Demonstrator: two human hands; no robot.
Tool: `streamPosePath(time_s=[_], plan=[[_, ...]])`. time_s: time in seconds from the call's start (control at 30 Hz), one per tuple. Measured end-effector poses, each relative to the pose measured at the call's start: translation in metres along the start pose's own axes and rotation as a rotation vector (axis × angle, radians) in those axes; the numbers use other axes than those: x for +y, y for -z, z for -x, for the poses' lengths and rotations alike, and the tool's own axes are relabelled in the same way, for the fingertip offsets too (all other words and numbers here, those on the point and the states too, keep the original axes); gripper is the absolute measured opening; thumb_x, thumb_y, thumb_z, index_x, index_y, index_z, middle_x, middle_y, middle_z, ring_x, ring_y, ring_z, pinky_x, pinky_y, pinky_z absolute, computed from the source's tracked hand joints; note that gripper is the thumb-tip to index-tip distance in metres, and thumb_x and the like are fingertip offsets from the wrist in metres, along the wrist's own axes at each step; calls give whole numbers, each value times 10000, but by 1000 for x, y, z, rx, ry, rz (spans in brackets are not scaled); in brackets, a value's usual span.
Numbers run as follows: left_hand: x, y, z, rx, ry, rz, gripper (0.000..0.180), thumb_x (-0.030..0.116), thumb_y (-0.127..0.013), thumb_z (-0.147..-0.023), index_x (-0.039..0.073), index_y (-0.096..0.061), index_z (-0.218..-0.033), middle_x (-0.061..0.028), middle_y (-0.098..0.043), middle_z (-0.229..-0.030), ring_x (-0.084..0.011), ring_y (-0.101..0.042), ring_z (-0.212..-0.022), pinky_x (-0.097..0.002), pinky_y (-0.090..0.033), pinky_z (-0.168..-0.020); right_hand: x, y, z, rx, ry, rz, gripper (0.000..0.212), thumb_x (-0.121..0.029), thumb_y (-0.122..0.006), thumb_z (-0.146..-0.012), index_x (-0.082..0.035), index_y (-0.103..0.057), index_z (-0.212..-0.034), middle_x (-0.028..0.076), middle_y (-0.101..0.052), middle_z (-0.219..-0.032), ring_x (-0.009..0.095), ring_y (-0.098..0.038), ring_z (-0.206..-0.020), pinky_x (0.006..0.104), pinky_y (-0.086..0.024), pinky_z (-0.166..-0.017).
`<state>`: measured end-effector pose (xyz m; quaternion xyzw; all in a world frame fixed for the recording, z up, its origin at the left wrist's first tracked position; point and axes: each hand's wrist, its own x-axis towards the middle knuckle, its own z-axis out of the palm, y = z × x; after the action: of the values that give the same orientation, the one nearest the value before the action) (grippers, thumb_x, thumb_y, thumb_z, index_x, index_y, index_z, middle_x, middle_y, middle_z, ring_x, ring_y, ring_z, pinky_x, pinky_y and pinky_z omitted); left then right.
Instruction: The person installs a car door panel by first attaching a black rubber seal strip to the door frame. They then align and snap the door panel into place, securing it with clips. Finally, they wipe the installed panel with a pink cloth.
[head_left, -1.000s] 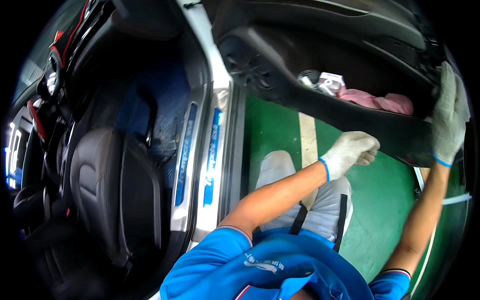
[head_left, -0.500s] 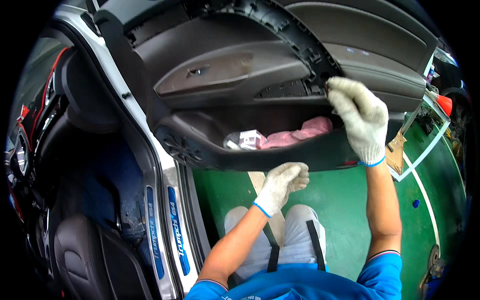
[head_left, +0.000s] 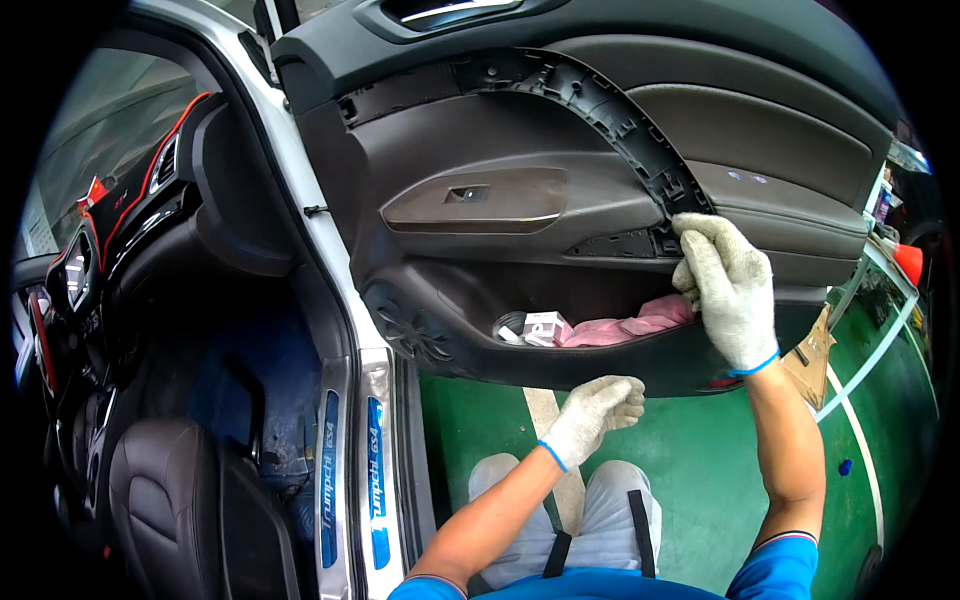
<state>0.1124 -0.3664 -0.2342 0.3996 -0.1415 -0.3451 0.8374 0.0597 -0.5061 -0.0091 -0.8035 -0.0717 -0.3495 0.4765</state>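
An open car door with a dark brown inner panel (head_left: 470, 130) fills the upper middle. Across it curves a black plastic channel (head_left: 610, 115) with clips and slots exposed. My right hand (head_left: 735, 290), in a white knit glove with a blue cuff, has its thumb and fingers pinched together at the channel's lower end; whatever they grip is hidden. Lower down, in front of the door pocket, my gloved left hand (head_left: 595, 418) is held in the air with its fingers curled; their inside is out of sight.
In the door pocket lie a pink cloth (head_left: 630, 325) and a small white box (head_left: 546, 328). A switch panel (head_left: 470, 197) sits on the armrest. Left are the door sill (head_left: 380, 400) and a dark seat (head_left: 165, 500). An orange cone (head_left: 908, 263) stands at the right.
My view has shifted, so door and hands appear lower and further right, and the door's inner handle shows at the top. My right hand stays by the channel's lower end.
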Motion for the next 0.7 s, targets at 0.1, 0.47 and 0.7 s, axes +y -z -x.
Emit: streamPosePath(time_s=[0.1, 0.47, 0.7], plan=[[2, 7, 3, 28, -5, -8, 291, 237, -641, -1017, -6, -677, -1174, -91, -701, -1033, -184, -700, -913, -323, -589, -824, -10, 26, -11, -311, -106, -56, 307, -129, -548, -1031, 9, -634, -1292, 105, -734, -984, 144, -700, -857, 275, -567, -713], [-2, 6, 1, 10, 12, -9, 286, 281, -648, -1015, 32, -693, -1147, -43, -688, -1017, -141, -676, -896, -290, -567, -815, -12, 47, -38, -491, 827, 802, 265, -203, -788, -797, -75, -706, -1014, 122, -658, -792, 333, -665, -765, 417, -534, -681], [5, -6, -1, -31, -15, 15, 291, 260, -640, -1020, 12, -688, -1165, -69, -693, -1040, -164, -683, -920, -307, -576, -832, -1, 13, -19, 33, 829, 1010, 154, -211, -775, -866, -104, -678, -813, 89, -624, -660, 293, -630, -604, 402, -485, -562]])
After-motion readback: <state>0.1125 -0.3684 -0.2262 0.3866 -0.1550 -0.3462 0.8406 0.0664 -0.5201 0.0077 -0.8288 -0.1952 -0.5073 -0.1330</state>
